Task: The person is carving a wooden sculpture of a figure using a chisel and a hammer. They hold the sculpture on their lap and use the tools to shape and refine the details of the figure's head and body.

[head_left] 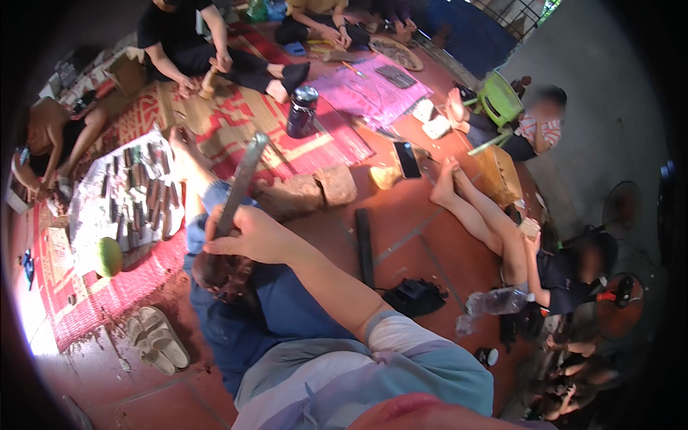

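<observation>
My right hand (pixel 251 233) is closed round the lower part of a long, narrow, flat grey bar (pixel 244 175), which stands up at a slant above my lap. The bar looks worn, and I cannot make out its exact kind. Just below the hand, a dark reddish-brown lump (pixel 218 276) rests against my blue trousers (pixel 287 301); shadow hides its details. No left hand or left forearm can be made out.
A white sheet with several knife-like tools (pixel 147 190) lies left, beside a green round fruit (pixel 109 256) and sandals (pixel 159 340). Ahead are wood blocks (pixel 308 193), a dark flask (pixel 302 111) and a phone (pixel 407 159). A dark bar (pixel 364 247) lies rightward. Several people sit around.
</observation>
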A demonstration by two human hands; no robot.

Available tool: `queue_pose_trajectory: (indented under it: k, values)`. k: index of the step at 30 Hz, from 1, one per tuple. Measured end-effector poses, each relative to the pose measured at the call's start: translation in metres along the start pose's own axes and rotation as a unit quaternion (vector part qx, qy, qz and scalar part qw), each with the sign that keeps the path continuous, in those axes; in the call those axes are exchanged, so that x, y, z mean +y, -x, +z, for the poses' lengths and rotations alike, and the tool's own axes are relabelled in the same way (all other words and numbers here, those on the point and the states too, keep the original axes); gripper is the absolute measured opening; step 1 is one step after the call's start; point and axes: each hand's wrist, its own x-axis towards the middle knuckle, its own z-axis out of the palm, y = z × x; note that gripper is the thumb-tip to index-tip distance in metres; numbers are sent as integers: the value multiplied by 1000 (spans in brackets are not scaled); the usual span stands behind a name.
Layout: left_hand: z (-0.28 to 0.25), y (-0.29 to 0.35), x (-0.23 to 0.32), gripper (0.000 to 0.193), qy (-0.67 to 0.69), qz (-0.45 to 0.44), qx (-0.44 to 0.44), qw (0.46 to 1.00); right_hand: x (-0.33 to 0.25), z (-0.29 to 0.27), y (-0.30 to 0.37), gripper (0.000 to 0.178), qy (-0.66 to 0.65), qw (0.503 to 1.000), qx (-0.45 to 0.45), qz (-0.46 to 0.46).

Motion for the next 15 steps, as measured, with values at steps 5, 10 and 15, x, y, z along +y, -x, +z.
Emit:
queue_pose_trajectory:
  k: [5, 10, 15]
  values:
    - [-90, 72, 1, 51, 67, 43, 134, 988, 46, -11, -13, 11, -136, 990, 24, -2]
    - [-36, 160, 102, 50, 424, 211, 60, 879, -1, 7, 13, 11, 22, 997, -9, -75]
    - [45, 219, 219, 52, 707, 314, -153, 614, -10, 3, 5, 12, -4, 997, -26, -67]
